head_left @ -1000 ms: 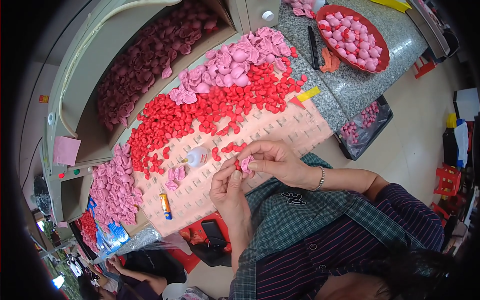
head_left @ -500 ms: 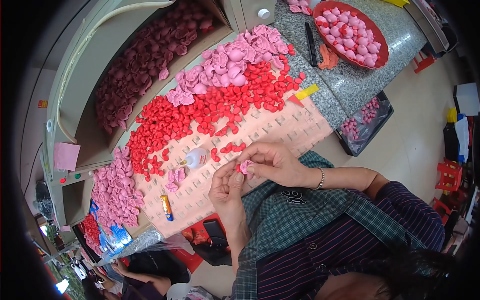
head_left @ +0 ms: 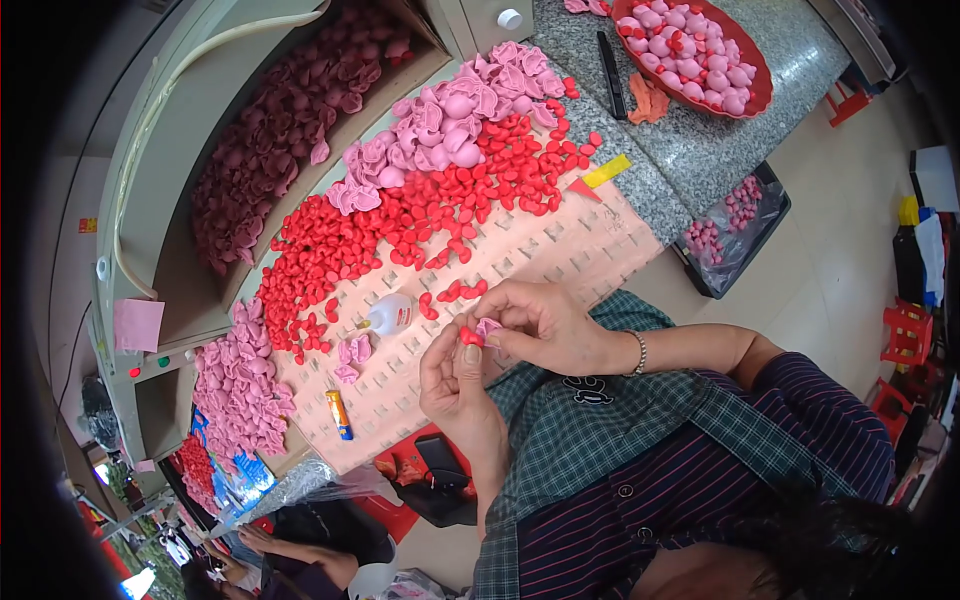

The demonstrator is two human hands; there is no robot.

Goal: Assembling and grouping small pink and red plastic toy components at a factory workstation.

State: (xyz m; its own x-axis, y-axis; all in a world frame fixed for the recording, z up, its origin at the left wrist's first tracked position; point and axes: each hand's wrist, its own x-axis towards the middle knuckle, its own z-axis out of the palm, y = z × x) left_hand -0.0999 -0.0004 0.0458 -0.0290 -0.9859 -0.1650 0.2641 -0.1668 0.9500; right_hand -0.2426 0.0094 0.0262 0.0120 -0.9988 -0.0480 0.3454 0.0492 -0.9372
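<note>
Above the near edge of the pink work mat (head_left: 400, 425), my two hands meet at the fingertips. My left hand (head_left: 460, 385) pinches a small glossy red piece (head_left: 471, 337) between thumb and fingers. Against it, my right hand (head_left: 545, 322) grips a pink soft-plastic shell piece (head_left: 488, 328), partly covered by the fingers. Whether the two pieces are joined I cannot tell. Just beyond my hands lie a few loose red pieces (head_left: 450, 292). A white squeeze bottle with a thin nozzle (head_left: 390, 314) lies to their left, next to pink shell pieces (head_left: 352, 352).
Red pieces (head_left: 330, 245) and pink shells (head_left: 455, 120) are heaped along the mat's far side. More pink shells (head_left: 240, 385) lie left, near a small yellow-blue tube (head_left: 339, 415). A red bowl (head_left: 757, 95) of pink pieces stands far right. Another person's arm (head_left: 300, 560) shows lower left.
The red piece now shows more between my fingertips, and my left thumb has shifted slightly. Both hands stay together; the whole view has shifted a little.
</note>
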